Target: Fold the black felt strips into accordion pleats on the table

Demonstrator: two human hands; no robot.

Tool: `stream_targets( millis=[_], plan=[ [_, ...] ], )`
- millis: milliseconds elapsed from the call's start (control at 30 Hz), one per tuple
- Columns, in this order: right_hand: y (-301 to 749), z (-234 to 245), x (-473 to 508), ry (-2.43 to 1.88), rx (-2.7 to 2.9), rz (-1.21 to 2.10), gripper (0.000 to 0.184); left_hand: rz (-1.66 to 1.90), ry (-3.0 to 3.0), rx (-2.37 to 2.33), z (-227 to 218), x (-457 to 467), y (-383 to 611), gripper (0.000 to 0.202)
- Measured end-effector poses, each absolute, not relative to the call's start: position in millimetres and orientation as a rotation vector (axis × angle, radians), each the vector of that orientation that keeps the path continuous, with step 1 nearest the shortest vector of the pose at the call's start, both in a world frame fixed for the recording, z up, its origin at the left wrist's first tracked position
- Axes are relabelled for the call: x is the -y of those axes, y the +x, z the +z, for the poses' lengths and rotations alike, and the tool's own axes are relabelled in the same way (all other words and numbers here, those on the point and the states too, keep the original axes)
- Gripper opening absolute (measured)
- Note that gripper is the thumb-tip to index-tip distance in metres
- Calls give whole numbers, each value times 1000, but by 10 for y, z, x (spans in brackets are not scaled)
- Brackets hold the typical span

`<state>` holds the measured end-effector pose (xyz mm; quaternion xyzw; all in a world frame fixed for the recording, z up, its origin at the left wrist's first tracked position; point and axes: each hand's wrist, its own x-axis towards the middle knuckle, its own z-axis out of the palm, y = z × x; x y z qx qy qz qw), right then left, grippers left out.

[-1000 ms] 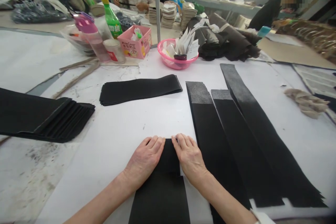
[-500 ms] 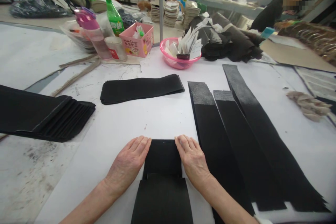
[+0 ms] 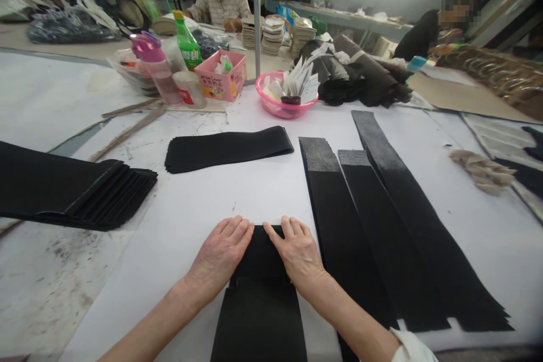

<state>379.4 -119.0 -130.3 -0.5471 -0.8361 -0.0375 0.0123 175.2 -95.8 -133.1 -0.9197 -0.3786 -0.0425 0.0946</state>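
Observation:
A folded black fabric strip (image 3: 261,254) lies before me on the white table surface, its crease at the far end. My left hand (image 3: 223,254) is closed at the strip's far left corner, fingertips close together and pressed on the fold. My right hand (image 3: 300,250) lies over the far right corner. Its thumb stretches inward across the creased edge, apart from the other fingers, which lie flat by the right side. Nearer to me, a wider black section (image 3: 259,322) extends out of view. The undersides of both hands are hidden.
Long black strips (image 3: 356,237) with grey ends lie on my right. A black stack (image 3: 229,148) lies ahead and another (image 3: 76,189) at left. Behind are a pink basin (image 3: 284,107), pink box (image 3: 227,82) and green bottle (image 3: 186,42). A person (image 3: 224,3) sits across the table.
Both hands have slid inward along the fold toward each other. My right thumb has spread away from its fingers onto the strip. The camera view has tilted up a little.

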Motion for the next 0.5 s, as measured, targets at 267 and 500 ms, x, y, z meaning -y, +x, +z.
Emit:
stream_targets(
  millis=[267,500],
  plan=[
    [3819,-1358,1200,-1725,2584,-98,43,-71,-2733,1102,-1375,982,1896,38],
    [3967,-1405,1212,-1671,2561,-39,41,-53,-2722,1121,-1365,967,1712,40]
  ],
)
